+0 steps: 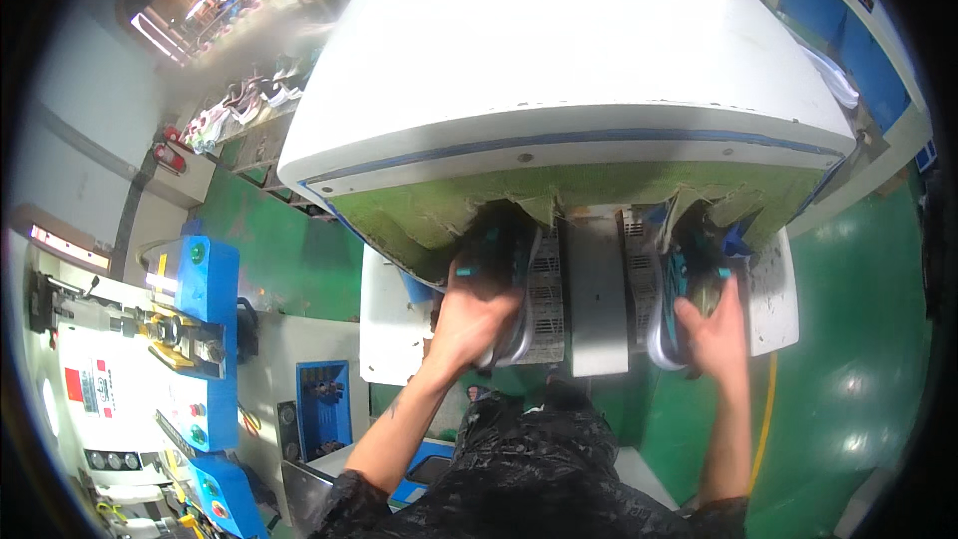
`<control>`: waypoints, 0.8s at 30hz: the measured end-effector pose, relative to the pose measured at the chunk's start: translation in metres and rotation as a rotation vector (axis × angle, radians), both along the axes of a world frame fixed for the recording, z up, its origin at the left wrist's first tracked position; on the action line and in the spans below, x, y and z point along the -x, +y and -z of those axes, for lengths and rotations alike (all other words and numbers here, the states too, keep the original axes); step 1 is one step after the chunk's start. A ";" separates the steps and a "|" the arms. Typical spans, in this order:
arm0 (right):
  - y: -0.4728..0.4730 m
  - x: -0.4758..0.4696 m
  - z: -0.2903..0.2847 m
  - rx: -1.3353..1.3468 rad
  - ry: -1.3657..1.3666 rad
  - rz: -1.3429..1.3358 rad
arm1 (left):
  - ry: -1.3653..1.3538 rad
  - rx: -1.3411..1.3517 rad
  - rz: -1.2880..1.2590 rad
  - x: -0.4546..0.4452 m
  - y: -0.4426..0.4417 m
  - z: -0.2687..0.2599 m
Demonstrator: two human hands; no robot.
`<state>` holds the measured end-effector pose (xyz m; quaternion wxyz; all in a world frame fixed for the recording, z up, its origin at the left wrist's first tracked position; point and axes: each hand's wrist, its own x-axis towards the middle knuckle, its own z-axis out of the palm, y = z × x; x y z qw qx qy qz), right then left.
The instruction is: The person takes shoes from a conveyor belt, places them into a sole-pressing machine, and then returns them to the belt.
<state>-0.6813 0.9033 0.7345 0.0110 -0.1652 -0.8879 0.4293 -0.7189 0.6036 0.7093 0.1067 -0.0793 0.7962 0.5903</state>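
In my left hand (475, 314) is a dark shoe (498, 254) with a white sole, gripped around its heel end. Its toe end reaches under a frayed green fabric curtain (419, 206) on the front of a white machine housing (569, 52). My right hand (715, 326) grips a second dark shoe (677, 299) with teal parts and a white sole, thumb and fingers at its heel end. The far end of that shoe also goes under the curtain's torn edge. Between the shoes lies a flat grey metal bar (596, 299), flanked by slotted conveyor strips (545, 307).
To the left stands a blue and white machine (209, 359) with buttons and metal fittings. Beyond it, a rack (247, 105) carries several shoes, near red fire extinguishers (171, 156). Green floor (846, 359) runs along the right, and a blue panelled unit (838, 22) stands behind.
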 end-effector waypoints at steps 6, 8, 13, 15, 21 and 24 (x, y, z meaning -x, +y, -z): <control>-0.068 -0.009 -0.001 0.034 0.863 0.119 | 0.454 -0.131 -0.067 -0.095 -0.018 -0.029; -0.145 -0.031 0.006 0.198 0.920 -0.133 | 0.438 -0.099 -0.168 -0.150 -0.045 -0.025; -0.355 -0.150 0.016 0.579 0.521 -1.547 | 0.386 0.170 -0.421 -0.318 -0.127 0.032; -0.417 -0.222 0.020 0.475 0.534 -2.049 | 0.355 0.285 -0.818 -0.429 -0.157 0.040; -0.525 -0.382 0.055 0.305 -0.057 -2.535 | 0.093 0.369 -2.376 -0.704 -0.119 0.149; -0.583 -0.518 0.072 -0.443 0.183 -2.970 | -0.434 0.864 -2.836 -0.820 -0.033 0.222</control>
